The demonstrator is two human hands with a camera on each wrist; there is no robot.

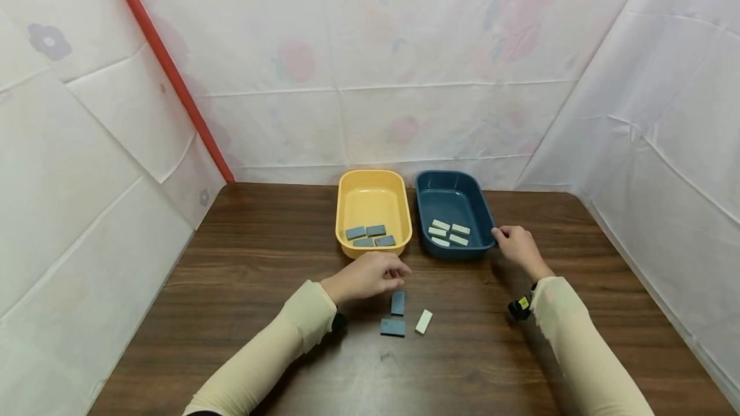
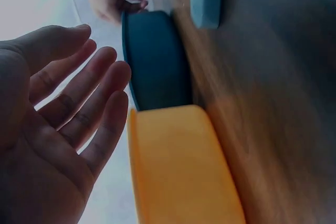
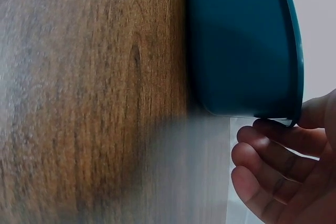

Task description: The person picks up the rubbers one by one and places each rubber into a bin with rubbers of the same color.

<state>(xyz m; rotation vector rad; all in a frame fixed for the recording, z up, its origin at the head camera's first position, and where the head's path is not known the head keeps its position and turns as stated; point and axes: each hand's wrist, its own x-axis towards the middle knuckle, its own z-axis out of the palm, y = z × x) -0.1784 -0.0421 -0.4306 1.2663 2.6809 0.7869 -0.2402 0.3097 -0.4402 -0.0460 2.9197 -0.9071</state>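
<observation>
My left hand (image 1: 370, 275) hovers just in front of the yellow tray (image 1: 374, 176), fingers relaxed and slightly bent, holding nothing; the left wrist view shows its bare palm (image 2: 42, 166). My right hand (image 1: 520, 249) pinches the rim of the dark blue tray (image 1: 453, 178) at its near right corner, thumb above and fingers below in the right wrist view. Several grey-blue rectangular blocks (image 1: 376, 230) lie in the yellow tray, and several pale ones (image 1: 460, 229) in the blue tray. Below my left hand, two grey-blue blocks (image 1: 393, 327) and one pale block (image 1: 424, 322) lie on the table.
The two trays stand side by side near the back edge of the brown wooden table (image 1: 243, 249). White patterned sheets (image 1: 376, 69) hang behind and at both sides. A red pole (image 1: 167, 66) slants down to the table's back left corner.
</observation>
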